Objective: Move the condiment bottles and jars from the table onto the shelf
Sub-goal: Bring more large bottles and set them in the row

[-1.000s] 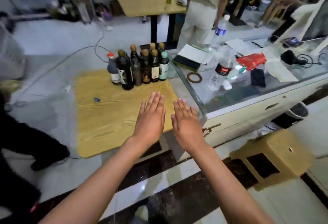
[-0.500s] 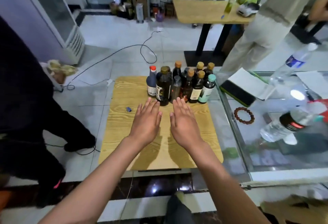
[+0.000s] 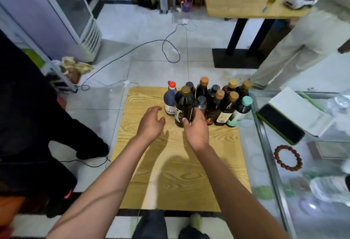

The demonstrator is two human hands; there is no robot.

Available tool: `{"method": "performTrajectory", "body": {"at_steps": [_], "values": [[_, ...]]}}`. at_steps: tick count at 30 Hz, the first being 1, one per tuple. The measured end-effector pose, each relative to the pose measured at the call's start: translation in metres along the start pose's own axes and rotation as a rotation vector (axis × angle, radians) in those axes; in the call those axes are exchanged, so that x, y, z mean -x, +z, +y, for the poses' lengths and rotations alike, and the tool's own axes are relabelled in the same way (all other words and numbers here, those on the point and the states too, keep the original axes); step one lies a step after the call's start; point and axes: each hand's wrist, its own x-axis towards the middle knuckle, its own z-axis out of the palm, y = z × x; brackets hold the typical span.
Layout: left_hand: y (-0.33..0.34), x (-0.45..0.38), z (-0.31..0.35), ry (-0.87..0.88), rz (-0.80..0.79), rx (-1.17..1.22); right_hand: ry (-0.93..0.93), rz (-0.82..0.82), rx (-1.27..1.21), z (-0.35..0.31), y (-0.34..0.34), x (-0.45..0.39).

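Several dark condiment bottles stand clustered at the far end of a small wooden table (image 3: 180, 172). The front one is a large dark bottle with a gold cap (image 3: 184, 104); my right hand (image 3: 196, 129) wraps its lower body, thumb in front and fingers behind. Left of it stands a red-capped bottle (image 3: 169, 99). My left hand (image 3: 151, 123) hovers open just below and left of that bottle, touching nothing. A teal-capped bottle (image 3: 243, 107) stands at the cluster's right end. Orange-capped bottles fill the rows behind.
A glass counter (image 3: 265, 144) adjoins the table's right side, holding a bead bracelet (image 3: 287, 158) and a white box (image 3: 295, 111). A person in black (image 3: 28, 125) stands left, another in light trousers (image 3: 293, 49) far right. A cable (image 3: 151, 45) crosses the floor.
Both hands moved forward from flat over the table to the bottles. My right hand closed around the gold-capped bottle and my left hand opened beside the red-capped one. The camera turned left and down.
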Motion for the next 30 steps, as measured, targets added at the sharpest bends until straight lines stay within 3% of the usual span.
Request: {"method": "performTrajectory", "body": {"at_steps": [8,14,18,24,30], "values": [[0.022,-0.115,-0.02,-0.091,-0.152,0.137,0.083,0.158,0.017,-0.022,0.029,-0.048],[0.034,-0.168,-0.034,-0.146,-0.359,0.606,0.163,0.174,0.14,-0.022,0.044,-0.07],[0.042,-0.187,-0.037,-0.106,-0.42,0.679,0.215,0.196,0.137,-0.021,0.052,-0.076],[0.055,-0.193,-0.025,-0.037,-0.276,0.486,0.276,0.26,0.179,-0.025,0.06,-0.082],[0.068,-0.177,-0.025,-0.029,-0.108,0.498,0.247,0.317,0.164,-0.023,0.063,-0.072]]}}
